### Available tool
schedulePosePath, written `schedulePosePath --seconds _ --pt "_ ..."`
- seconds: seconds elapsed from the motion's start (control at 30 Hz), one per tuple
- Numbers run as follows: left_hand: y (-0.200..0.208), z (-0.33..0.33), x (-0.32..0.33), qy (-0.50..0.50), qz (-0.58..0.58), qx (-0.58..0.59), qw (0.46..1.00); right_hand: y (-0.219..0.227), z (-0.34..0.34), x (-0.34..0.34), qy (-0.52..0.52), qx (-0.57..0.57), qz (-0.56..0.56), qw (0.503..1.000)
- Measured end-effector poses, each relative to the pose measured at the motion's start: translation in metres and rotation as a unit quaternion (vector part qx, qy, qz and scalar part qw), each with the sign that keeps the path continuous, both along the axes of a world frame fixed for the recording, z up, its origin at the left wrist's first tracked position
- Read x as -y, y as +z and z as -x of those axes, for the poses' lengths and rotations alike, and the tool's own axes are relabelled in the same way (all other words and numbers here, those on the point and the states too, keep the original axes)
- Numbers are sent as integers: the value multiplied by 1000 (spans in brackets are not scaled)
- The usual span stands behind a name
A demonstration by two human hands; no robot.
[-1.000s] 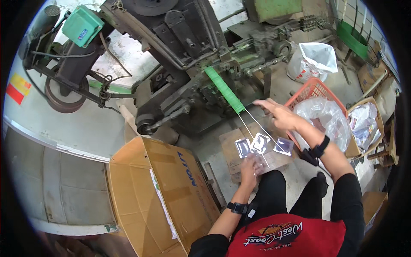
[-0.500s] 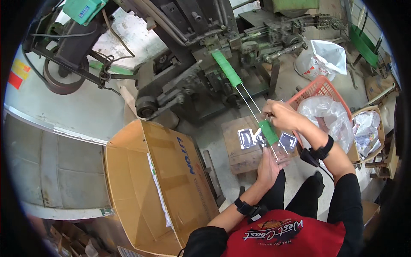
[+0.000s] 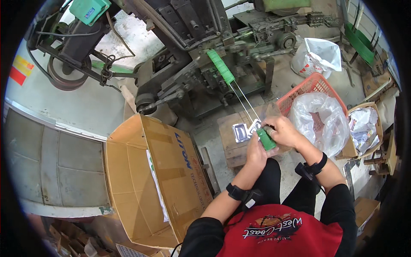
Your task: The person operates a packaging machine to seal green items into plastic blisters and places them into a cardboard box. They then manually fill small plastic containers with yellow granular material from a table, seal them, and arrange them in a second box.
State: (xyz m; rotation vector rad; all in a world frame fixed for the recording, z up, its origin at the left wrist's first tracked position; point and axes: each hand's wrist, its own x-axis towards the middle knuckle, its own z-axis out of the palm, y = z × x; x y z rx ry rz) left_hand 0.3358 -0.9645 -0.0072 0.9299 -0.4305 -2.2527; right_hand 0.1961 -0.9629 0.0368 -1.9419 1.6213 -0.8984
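A short stack of thin green pieces (image 3: 266, 139) lies between my two hands above a low brown board. My left hand (image 3: 256, 154) is closed along its near left side. From the right, my right hand (image 3: 282, 131) grips the stack's upper end, its fingers curled. Just beyond, two thin rods (image 3: 242, 99) slope up to a longer row of green pieces (image 3: 221, 67) at the machine. Whether the rods still pass through the held stack is hidden by my hands. Two silver rectangular pieces (image 3: 240, 132) lie on the board (image 3: 231, 150), left of my hands.
A dark, greasy machine (image 3: 171, 77) fills the far side. To the left stands an open cardboard box (image 3: 171, 171). At the right are an orange basket (image 3: 295, 92) with a clear plastic bag (image 3: 314, 115), a carton of crumpled wrapping (image 3: 364, 128) and a white sack (image 3: 314, 60).
The held green stack has come off the rods' lower length, which no longer shows below it. My right hand has moved down and nearer, and my left hand has shifted slightly left and up.
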Motion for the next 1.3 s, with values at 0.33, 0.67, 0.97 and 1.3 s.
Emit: schedulePosePath --seconds 0.33,0.67,0.97,1.3 --pt "14 6 -36 -102 25 97 990 5 -8 -62 -190 35 80 978" --pt "129 -65 -31 -288 102 62 950 -116 40 -62 -288 -120 -21 950" --pt "167 -290 85 160 290 286 900 -213 59 -48 -268 -170 -48 947" --pt "-114 -536 69 474 -10 243 846 -206 48 -38 -213 -289 -21 933"
